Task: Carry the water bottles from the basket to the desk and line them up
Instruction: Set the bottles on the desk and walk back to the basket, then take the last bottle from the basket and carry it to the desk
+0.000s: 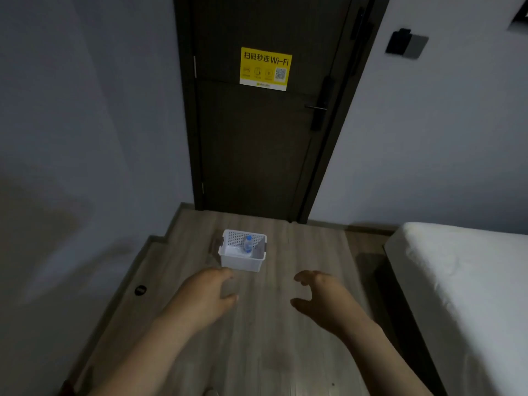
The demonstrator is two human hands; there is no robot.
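Observation:
A white perforated plastic basket [241,264] sits on the wooden floor in front of a dark door. One clear water bottle [247,244] with a blue cap and blue label stands upright inside it, toward the right. My left hand [204,295] reaches forward just below the basket's near left corner, fingers apart and holding nothing. My right hand [321,295] hovers to the lower right of the basket, fingers curled apart, also holding nothing. Neither hand touches the basket. No desk is in view.
A dark door [257,138] with a yellow Wi-Fi sticker [265,68] stands behind the basket. A bed with white sheets [463,287] fills the right side. A grey wall runs along the left, with a round black floor fitting [140,290] near it.

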